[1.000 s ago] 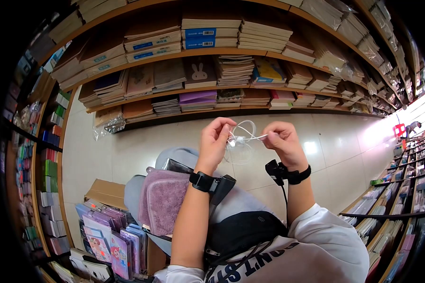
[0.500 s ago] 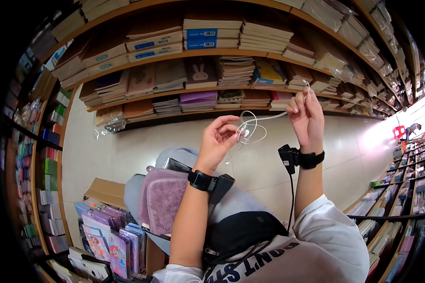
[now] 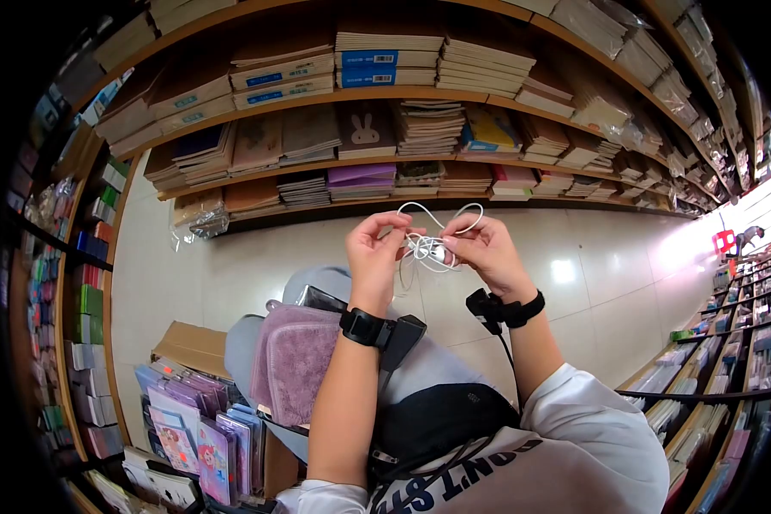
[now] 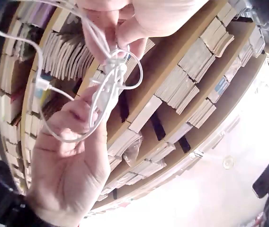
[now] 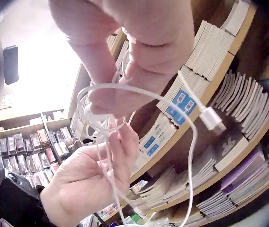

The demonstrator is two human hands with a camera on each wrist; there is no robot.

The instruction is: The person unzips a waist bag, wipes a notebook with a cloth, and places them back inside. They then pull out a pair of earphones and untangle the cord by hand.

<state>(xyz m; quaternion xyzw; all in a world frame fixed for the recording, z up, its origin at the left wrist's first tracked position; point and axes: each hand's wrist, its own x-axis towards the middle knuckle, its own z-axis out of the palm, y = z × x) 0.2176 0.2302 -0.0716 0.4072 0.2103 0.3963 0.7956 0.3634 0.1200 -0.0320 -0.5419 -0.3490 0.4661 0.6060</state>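
Note:
A tangle of white wired earphones point(image 3: 424, 247) hangs between my two hands, over the floor. My left hand point(image 3: 375, 261) pinches the left side of the bundle between thumb and fingers. Opposite it, my right hand point(image 3: 488, 253) pinches the bundle's right side, close to a white earbud. Two loops of cord arch above the fingertips. In the right wrist view a plug point(image 5: 212, 120) with a flat tip dangles free beyond the right hand. The left wrist view shows the knotted cord point(image 4: 108, 87) between both hands' fingertips.
Shelves of stacked notebooks point(image 3: 385, 64) run across the front. A purple plush bag point(image 3: 295, 364) rests by my leg, beside a cardboard box point(image 3: 188, 349) of packaged stationery. More racks point(image 3: 711, 368) line the right side. A tiled floor point(image 3: 591, 274) lies below.
My right hand first rose up and right, drawing a length of cord out with its end, then came back down to the bundle beside my left hand. The left hand stayed nearly in place.

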